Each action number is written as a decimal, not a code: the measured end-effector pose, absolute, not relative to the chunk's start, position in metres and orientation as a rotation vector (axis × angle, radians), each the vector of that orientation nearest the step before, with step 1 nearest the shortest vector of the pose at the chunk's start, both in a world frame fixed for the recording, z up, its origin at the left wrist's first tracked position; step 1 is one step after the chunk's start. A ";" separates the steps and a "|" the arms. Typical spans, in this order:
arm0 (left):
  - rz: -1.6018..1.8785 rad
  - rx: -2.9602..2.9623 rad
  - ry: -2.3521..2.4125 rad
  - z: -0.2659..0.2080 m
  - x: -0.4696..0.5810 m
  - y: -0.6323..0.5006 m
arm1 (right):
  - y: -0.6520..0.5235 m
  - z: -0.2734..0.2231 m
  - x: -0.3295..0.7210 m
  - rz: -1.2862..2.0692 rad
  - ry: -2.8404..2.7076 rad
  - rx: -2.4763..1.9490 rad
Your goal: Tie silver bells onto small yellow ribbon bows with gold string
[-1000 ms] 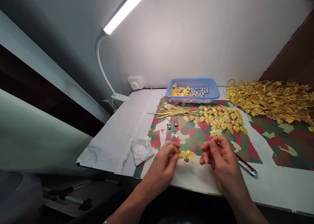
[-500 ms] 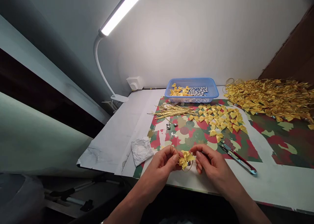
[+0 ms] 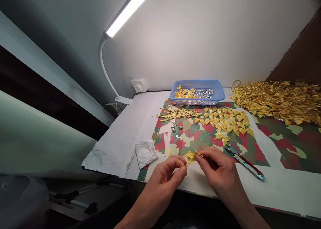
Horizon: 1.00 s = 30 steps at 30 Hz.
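Observation:
Near the table's front edge, my right hand pinches a yellow satin ribbon bow between thumb and fingertips. My left hand is closed in a pinch just left of the bow, on what looks like the end of a thin gold cord. Most of that cord is hidden, and no bell shows at the bow now. To the right of my right hand lie thread snips with a red and silver handle. Rows of loose yellow bows lie beyond my hands.
A blue basket holds bows and silver bells. In front of it lie gold cords and a few loose bells. A big heap of corded bows fills the right. Crumpled white paper and a lamp are left.
The bow has turned and is now gripped by my right hand. My left fingertips have come away from its petals. The cord loop and bell beneath it no longer show.

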<state>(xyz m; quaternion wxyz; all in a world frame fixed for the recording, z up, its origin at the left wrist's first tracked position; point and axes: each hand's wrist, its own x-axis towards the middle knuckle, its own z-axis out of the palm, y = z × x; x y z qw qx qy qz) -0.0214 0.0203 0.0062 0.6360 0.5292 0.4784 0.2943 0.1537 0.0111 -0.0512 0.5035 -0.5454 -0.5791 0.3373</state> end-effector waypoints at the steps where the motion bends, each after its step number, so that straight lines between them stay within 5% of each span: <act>1: 0.703 1.177 1.087 0.006 -0.019 0.017 | 0.010 -0.051 0.152 0.766 -1.413 -1.309; 11: 0.754 0.910 1.051 0.007 -0.010 0.037 | 0.000 -0.049 0.150 0.752 -1.542 -1.334; 30: 0.114 1.779 1.153 0.001 -0.029 0.070 | -0.005 -0.057 0.159 0.695 -1.756 -1.392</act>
